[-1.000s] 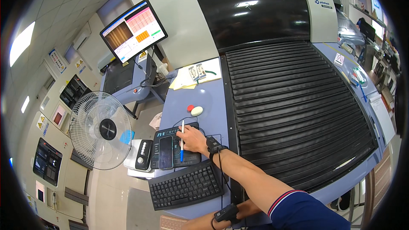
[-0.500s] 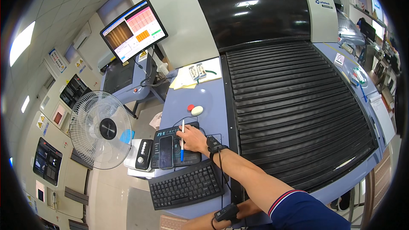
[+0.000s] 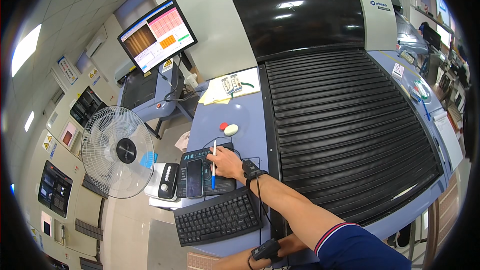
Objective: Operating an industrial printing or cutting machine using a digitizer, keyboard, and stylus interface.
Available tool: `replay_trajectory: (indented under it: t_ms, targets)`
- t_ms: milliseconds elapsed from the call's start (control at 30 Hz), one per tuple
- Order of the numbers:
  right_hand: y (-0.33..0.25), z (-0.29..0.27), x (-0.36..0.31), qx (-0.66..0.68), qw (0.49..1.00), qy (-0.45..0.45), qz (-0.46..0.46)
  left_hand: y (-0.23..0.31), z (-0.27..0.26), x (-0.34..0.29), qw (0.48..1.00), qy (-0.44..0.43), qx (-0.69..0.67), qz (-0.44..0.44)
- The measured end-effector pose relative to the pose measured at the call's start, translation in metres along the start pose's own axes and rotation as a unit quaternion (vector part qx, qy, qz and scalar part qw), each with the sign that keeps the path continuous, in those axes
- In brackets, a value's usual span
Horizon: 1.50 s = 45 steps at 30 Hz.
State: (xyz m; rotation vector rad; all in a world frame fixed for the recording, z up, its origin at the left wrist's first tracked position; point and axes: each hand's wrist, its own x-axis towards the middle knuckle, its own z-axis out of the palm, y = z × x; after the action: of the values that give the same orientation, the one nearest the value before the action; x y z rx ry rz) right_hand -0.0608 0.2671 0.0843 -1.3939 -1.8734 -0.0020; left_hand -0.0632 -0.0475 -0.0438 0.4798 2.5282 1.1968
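the right hand (image 3: 228,163) rests on a dark mat (image 3: 206,172) on the blue-grey desk (image 3: 250,120), fingers curled round a white pen (image 3: 214,165) with a blue tip; the pen stands nearly upright in the view, tip down on the mat. a black phone (image 3: 194,178) lies on the mat just left of the pen. a black band sits on the wrist. the left hand is out of view; only its forearm with a black wrist device (image 3: 265,249) shows at the lower edge.

a black keyboard (image 3: 218,217) lies just below the mat. farther up the desk sit a white mouse (image 3: 231,129) and a red button (image 3: 223,126), then papers (image 3: 220,91). right of the desk, a wide black ribbed cover (image 3: 345,130) slopes under a dark glossy hood (image 3: 295,10).

left of the desk stands a white fan (image 3: 118,150); above it a tilted monitor (image 3: 157,35) shows coloured charts. wall panels and ceiling lights fill the far left.
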Motion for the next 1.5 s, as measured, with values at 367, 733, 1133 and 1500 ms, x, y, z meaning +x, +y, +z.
replay_trajectory:
  t_ms: [367,733,1133,1500]
  targets:
    - [-0.011,0.009,0.006,0.019,1.0,0.007,-0.018,0.038,-0.021,0.01,0.999,0.008,0.047,-0.006]
    - [-0.012,0.007,0.006,0.02,1.0,-0.001,-0.013,0.111,-0.06,-0.001,0.995,0.005,0.095,-0.008]
    - [-0.011,0.006,0.005,0.02,1.0,0.01,-0.016,0.036,-0.015,0.013,0.989,0.001,0.148,-0.01]
    - [-0.008,0.005,0.004,0.015,0.999,0.029,-0.021,-0.094,0.057,0.018,0.98,-0.005,0.198,-0.007]
